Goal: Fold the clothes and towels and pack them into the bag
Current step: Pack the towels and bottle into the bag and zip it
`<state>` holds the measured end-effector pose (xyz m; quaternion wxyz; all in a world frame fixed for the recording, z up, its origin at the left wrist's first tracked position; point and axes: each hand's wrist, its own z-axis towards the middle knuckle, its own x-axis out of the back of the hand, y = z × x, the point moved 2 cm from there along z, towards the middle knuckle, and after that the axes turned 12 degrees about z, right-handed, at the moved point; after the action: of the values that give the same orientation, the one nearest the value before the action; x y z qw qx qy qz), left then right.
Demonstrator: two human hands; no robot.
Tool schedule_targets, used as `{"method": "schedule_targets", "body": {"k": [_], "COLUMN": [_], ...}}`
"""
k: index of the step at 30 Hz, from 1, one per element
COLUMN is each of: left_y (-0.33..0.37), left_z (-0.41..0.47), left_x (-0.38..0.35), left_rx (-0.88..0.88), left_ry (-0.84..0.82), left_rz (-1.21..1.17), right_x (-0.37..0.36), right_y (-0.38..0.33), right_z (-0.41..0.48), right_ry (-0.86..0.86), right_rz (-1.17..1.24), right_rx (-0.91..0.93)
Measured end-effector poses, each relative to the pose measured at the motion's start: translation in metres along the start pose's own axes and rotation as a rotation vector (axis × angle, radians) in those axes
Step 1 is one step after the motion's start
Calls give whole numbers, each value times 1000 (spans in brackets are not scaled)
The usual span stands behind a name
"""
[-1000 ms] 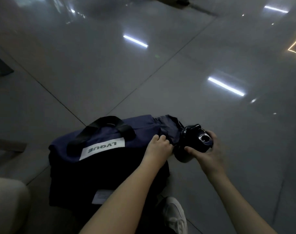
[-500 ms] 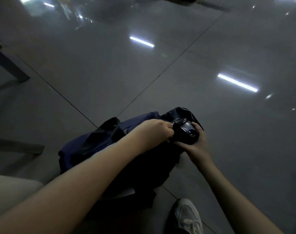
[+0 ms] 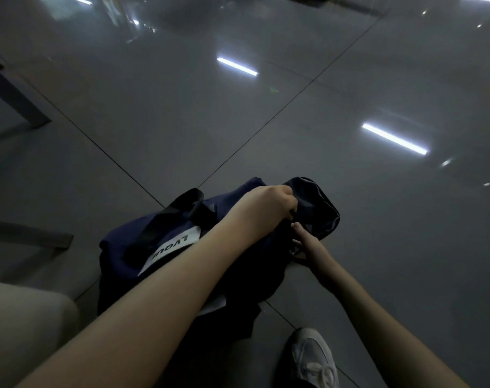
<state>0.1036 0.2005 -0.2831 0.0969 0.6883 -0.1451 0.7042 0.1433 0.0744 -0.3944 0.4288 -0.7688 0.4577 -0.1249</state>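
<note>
A navy duffel bag with a black handle and a white lettered label lies on the glossy grey floor. My left hand reaches across it and grips the fabric at the rim of the bag's right end, fingers curled. My right hand is just below, against the same end. Its thumb points up and its fingers close on the dark fabric, fingertips partly hidden. No clothes or towels show. The bag's inside is too dark to see.
A white shoe stands on the floor just below the bag. A grey furniture leg rises at the far left, with a low bar beneath it. Something beige fills the bottom left corner. Bare tiles stretch ahead and to the right.
The black bottle my right hand held at the bag's end has gone from sight. My right hand dropped lower onto the fabric, and my left hand moved right along the rim.
</note>
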Motion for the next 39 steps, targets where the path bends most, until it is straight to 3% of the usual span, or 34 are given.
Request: {"method": "schedule_targets", "body": {"k": [6, 10, 23, 26, 29, 32, 34, 39], "left_y": [3, -6, 7, 6, 5, 3, 2, 0], "left_z": [-11, -11, 2, 5, 7, 5, 3, 0], "left_x": [-15, -15, -25, -29, -30, -33, -34, -35], "left_rx": [208, 396, 473, 481, 488, 481, 469, 456], "left_ry": [127, 43, 90, 69, 77, 107, 139, 169], "left_rz": [-167, -256, -307, -305, -318, -329, -347, -381], "right_x": [-12, -3, 21, 30, 52, 77, 87, 89], "right_y": [9, 4, 3, 2, 8, 15, 19, 16], "right_z": [1, 2, 7, 17, 32, 45, 53, 70], "right_ry": [-2, 42, 64, 156, 355, 485, 510, 543], "right_rz": [-58, -61, -44, -50, -169, -218, -126, 55], "right_rx": [14, 59, 35, 72, 96, -1, -68, -34]}}
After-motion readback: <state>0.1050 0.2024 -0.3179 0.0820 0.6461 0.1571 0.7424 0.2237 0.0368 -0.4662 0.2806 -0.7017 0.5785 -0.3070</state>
